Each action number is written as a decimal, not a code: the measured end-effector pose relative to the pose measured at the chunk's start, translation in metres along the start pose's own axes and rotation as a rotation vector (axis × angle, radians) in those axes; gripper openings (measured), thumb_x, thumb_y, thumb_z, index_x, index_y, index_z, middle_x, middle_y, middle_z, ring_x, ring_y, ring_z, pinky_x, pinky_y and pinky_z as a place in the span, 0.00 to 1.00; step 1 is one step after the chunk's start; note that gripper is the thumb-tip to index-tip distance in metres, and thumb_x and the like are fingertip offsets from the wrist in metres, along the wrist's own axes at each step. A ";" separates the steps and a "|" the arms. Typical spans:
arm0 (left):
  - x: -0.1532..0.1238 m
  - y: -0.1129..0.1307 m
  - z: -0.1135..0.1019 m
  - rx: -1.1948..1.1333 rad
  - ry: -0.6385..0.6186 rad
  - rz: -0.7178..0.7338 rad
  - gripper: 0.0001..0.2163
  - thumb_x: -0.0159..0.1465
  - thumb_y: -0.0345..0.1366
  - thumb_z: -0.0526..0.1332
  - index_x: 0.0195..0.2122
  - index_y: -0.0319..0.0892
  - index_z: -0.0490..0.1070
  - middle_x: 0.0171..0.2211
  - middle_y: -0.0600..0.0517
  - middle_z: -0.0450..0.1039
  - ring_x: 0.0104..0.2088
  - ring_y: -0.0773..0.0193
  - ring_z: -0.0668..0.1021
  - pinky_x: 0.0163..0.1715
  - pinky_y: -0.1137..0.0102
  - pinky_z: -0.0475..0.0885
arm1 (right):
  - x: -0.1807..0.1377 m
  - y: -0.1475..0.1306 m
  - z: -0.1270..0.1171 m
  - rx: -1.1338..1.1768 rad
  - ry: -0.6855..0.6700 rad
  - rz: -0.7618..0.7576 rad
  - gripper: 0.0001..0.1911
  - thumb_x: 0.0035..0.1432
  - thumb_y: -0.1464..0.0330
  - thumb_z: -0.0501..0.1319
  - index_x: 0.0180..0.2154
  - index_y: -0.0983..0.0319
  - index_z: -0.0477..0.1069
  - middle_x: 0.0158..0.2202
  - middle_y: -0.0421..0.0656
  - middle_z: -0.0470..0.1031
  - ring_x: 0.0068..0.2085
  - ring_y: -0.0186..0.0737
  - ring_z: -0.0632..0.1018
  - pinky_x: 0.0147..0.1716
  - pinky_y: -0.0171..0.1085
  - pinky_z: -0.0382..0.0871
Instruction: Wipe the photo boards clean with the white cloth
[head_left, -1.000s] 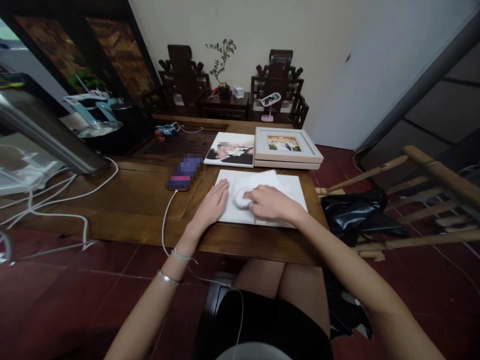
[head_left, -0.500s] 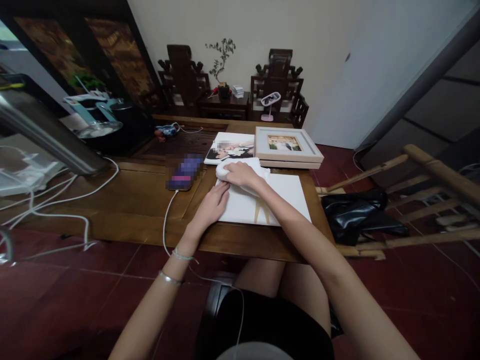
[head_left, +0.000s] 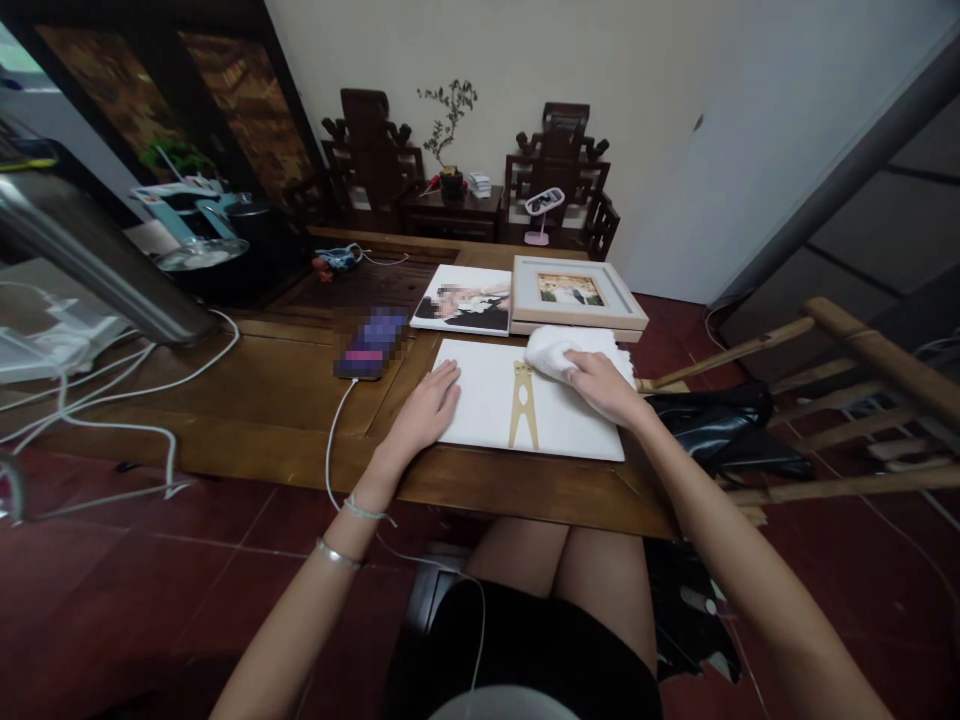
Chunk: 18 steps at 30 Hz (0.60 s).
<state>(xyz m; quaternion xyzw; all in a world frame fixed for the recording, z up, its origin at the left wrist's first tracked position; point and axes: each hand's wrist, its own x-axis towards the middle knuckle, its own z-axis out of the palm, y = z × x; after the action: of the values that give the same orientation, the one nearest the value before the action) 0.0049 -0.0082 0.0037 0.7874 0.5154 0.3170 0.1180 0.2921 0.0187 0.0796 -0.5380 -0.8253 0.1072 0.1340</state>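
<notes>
A flat white panel [head_left: 480, 405] lies on the wooden table, a tan A-shaped stand leg [head_left: 523, 408] running down its middle. My left hand [head_left: 429, 405] rests flat on the panel's left edge, fingers stretched out and holding nothing. Bunched under my right hand [head_left: 600, 385] is a white cloth [head_left: 559, 350], gripped by the fingers and touching the panel's upper right part. Behind the panel lie a photo print [head_left: 469, 300] of people and a light wood picture frame [head_left: 574, 290] with a photo in it.
Left of the panel sits a phone [head_left: 371, 345] with a white charging cable [head_left: 330, 450]. A large metal cylinder [head_left: 112, 260] and tangled white cables [head_left: 120, 425] occupy the table's left side. A bamboo chair [head_left: 817, 400] with a black bag [head_left: 712, 425] stands at the right.
My right hand has moved right with the white cloth, from the panel's upper left to its upper right, uncovering the tan leg. My left hand stays at the left edge.
</notes>
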 end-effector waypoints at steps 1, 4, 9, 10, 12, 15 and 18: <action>0.000 0.000 0.000 0.003 0.000 0.000 0.21 0.68 0.39 0.47 0.55 0.31 0.67 0.60 0.37 0.63 0.62 0.53 0.64 0.62 0.55 0.57 | -0.012 0.001 0.003 -0.023 0.007 -0.005 0.15 0.55 0.72 0.47 0.36 0.62 0.71 0.37 0.48 0.77 0.41 0.50 0.74 0.46 0.44 0.63; 0.000 0.000 0.000 0.016 -0.001 0.000 0.21 0.68 0.38 0.47 0.55 0.31 0.67 0.60 0.37 0.63 0.62 0.53 0.63 0.62 0.55 0.57 | -0.050 -0.006 0.009 -0.092 -0.003 -0.045 0.14 0.54 0.74 0.48 0.34 0.62 0.71 0.33 0.47 0.77 0.40 0.50 0.76 0.51 0.48 0.61; 0.000 0.001 0.000 0.023 -0.007 -0.001 0.21 0.68 0.38 0.47 0.56 0.29 0.66 0.60 0.36 0.63 0.63 0.53 0.63 0.63 0.56 0.55 | -0.111 -0.031 0.003 -0.048 -0.072 -0.206 0.14 0.51 0.77 0.49 0.33 0.60 0.70 0.46 0.49 0.76 0.56 0.52 0.70 0.55 0.51 0.59; 0.000 0.001 0.000 0.021 -0.004 -0.001 0.21 0.68 0.38 0.47 0.55 0.29 0.66 0.60 0.36 0.63 0.63 0.53 0.63 0.63 0.56 0.56 | -0.120 -0.034 0.000 -0.036 -0.091 -0.235 0.14 0.50 0.78 0.49 0.34 0.60 0.70 0.47 0.49 0.76 0.58 0.52 0.68 0.56 0.51 0.58; 0.000 0.002 -0.001 0.015 0.001 -0.002 0.21 0.68 0.38 0.47 0.55 0.30 0.67 0.60 0.36 0.63 0.62 0.52 0.63 0.63 0.57 0.56 | -0.129 -0.037 -0.004 -0.025 -0.118 -0.266 0.14 0.50 0.78 0.50 0.34 0.60 0.70 0.49 0.49 0.75 0.60 0.51 0.66 0.58 0.52 0.57; 0.000 0.003 -0.001 0.015 -0.002 -0.010 0.21 0.68 0.39 0.47 0.55 0.30 0.67 0.60 0.36 0.63 0.62 0.52 0.63 0.63 0.56 0.56 | -0.122 -0.031 -0.004 -0.021 -0.114 -0.291 0.11 0.52 0.77 0.52 0.33 0.60 0.70 0.53 0.50 0.73 0.61 0.52 0.65 0.60 0.53 0.55; -0.001 0.003 -0.001 0.015 -0.011 -0.015 0.22 0.68 0.39 0.47 0.55 0.29 0.67 0.60 0.36 0.63 0.63 0.52 0.63 0.63 0.56 0.56 | -0.097 -0.015 0.001 -0.015 -0.091 -0.318 0.07 0.55 0.73 0.54 0.34 0.60 0.70 0.59 0.50 0.67 0.63 0.52 0.62 0.61 0.55 0.51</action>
<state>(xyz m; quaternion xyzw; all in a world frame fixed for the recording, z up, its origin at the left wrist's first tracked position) 0.0065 -0.0104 0.0061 0.7861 0.5230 0.3078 0.1172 0.3163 -0.0764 0.0727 -0.3964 -0.9059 0.1027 0.1078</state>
